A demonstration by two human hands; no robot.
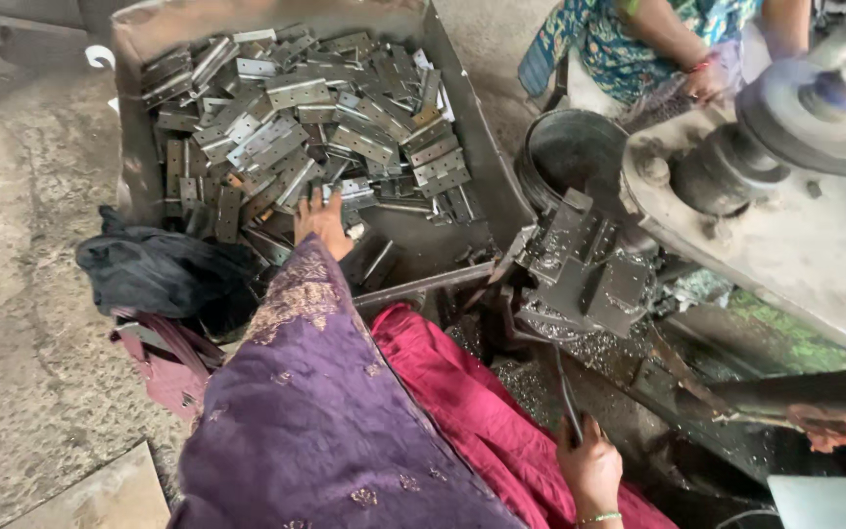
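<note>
A crumpled black cloth bundle (159, 274) is lying on the stained grey concrete floor (22, 294), just beside the lower left corner of the tray. A round dark metal bucket (572, 157) is standing between the tray and the big grey cast-metal machine body (815, 245), and a blurred grey wheel (815, 98) is showing at that body's upper end. Bright metal shavings (599, 348) are lying scattered under the machine. At the top edge, another person in a blue-green patterned garment (629, 44) is sitting near the bucket. A flat pale board (110, 495) is lying on the floor at the lower left.
</note>
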